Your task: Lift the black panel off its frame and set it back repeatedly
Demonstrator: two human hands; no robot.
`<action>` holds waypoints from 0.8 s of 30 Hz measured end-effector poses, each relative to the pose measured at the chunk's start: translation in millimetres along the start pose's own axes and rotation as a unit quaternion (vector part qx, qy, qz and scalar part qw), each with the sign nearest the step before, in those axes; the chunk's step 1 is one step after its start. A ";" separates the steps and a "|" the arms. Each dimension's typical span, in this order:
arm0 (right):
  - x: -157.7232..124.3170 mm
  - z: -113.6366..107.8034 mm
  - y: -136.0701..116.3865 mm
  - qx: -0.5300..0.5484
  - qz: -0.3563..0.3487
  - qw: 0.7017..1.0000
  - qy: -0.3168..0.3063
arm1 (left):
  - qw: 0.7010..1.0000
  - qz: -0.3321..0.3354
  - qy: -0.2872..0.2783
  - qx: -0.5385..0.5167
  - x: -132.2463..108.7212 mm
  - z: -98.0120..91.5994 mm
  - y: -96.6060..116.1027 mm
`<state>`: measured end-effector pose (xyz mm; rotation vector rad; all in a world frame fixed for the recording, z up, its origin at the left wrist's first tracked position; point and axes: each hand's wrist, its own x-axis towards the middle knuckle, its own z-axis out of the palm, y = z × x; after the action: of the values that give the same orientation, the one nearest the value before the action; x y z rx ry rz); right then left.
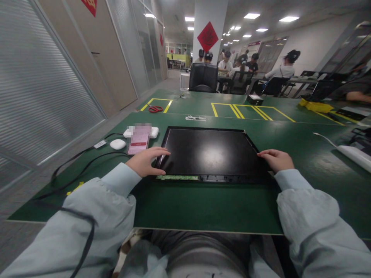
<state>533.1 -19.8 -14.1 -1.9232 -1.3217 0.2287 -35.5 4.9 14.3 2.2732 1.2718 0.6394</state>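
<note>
A flat black display panel (210, 154) lies on the green table (203, 208) in front of me, with a thin green circuit strip (177, 177) along its near edge. My left hand (145, 161) rests on the panel's near left corner, fingers curled over the edge. At the near right corner, my right hand (276, 159) grips the edge with bent fingers. Both arms wear pale blue sleeves.
Left of the panel lie a phone (139, 143) with a lit pink screen, a white earbud case (118, 144) and black cables (84, 162). Red scissors (155, 109) and yellow floor-style markings sit farther back. A white bar (355, 154) lies right. Several people sit at distant tables.
</note>
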 end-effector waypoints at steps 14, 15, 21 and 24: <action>3.4 1.1 3.7 0.002 0.010 1.000 0.000 | 0.999 0.023 0.007 0.032 -1.6 5.0 -9.7; 5.7 1.0 4.6 0.003 0.014 1.000 -0.002 | 0.999 0.023 0.005 0.029 -3.1 4.1 -7.4; 11.6 0.1 6.0 0.009 0.034 0.999 -0.013 | 0.999 0.029 -0.008 0.038 -10.8 0.3 3.2; 9.5 -0.2 5.3 0.010 0.020 1.000 -0.003 | 0.999 0.034 -0.006 0.042 -11.5 0.4 4.0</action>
<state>541.3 -12.6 -15.0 -1.9354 -1.2812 0.2666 -38.1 -7.0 14.3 2.3933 1.2419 0.6063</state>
